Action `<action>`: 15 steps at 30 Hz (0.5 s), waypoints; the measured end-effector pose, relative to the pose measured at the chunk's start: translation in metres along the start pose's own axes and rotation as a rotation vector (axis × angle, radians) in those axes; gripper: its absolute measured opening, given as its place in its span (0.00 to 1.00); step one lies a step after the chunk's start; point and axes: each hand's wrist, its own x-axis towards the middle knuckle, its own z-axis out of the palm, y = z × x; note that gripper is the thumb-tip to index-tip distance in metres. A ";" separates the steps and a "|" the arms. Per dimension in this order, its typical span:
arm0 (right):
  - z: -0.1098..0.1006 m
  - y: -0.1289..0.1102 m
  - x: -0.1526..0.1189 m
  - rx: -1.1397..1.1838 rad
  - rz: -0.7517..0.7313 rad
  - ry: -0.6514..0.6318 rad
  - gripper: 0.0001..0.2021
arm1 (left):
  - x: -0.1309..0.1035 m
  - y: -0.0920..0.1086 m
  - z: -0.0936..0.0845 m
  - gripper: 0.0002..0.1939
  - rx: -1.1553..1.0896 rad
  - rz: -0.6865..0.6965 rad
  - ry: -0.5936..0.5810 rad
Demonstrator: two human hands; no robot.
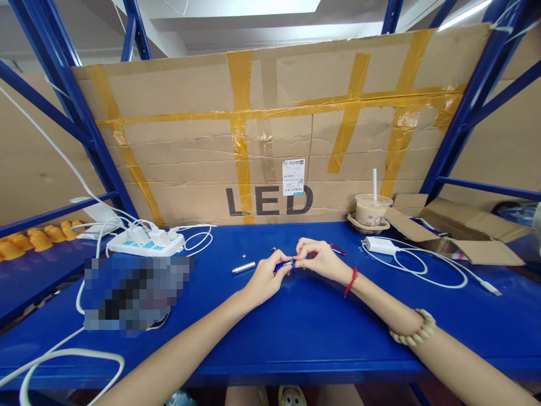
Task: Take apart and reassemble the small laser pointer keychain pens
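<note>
My left hand [265, 277] is closed around a small blue cylindrical piece [282, 266] over the middle of the shelf. At its right end, my right hand [318, 258] has fingers pinched together; whether it grips the same piece or a tiny part is hidden. A dark bit hangs just below the fingertips. Left of my left hand lies a slim silver tube [244, 268], with a tiny round metal piece [244, 256] behind it. Another small metal piece [274, 249] sits behind the left fingers. Beyond my right hand rests a red carabiner [338, 249].
A white power strip [146, 243] with plugs and cables stands at the back left, a blurred item [135, 293] before it. At right are a drink cup [372, 210], a white adapter [380, 245] with cable and an open cardboard box [473, 228]. Cardboard [190, 163] walls the back.
</note>
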 end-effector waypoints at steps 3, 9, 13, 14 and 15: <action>0.003 -0.002 -0.001 0.016 0.050 -0.007 0.15 | 0.000 -0.001 -0.002 0.06 0.045 0.028 0.022; 0.007 -0.004 -0.002 0.110 0.207 -0.031 0.18 | 0.002 -0.004 -0.005 0.08 0.129 0.110 0.064; 0.008 0.000 -0.001 0.134 0.281 -0.013 0.18 | 0.003 -0.002 -0.006 0.12 0.184 0.139 0.041; 0.007 0.002 -0.001 0.132 0.288 -0.009 0.18 | 0.004 -0.002 -0.005 0.13 0.207 0.141 0.043; 0.007 0.004 -0.001 0.126 0.292 -0.009 0.18 | 0.004 -0.002 -0.005 0.13 0.231 0.141 0.047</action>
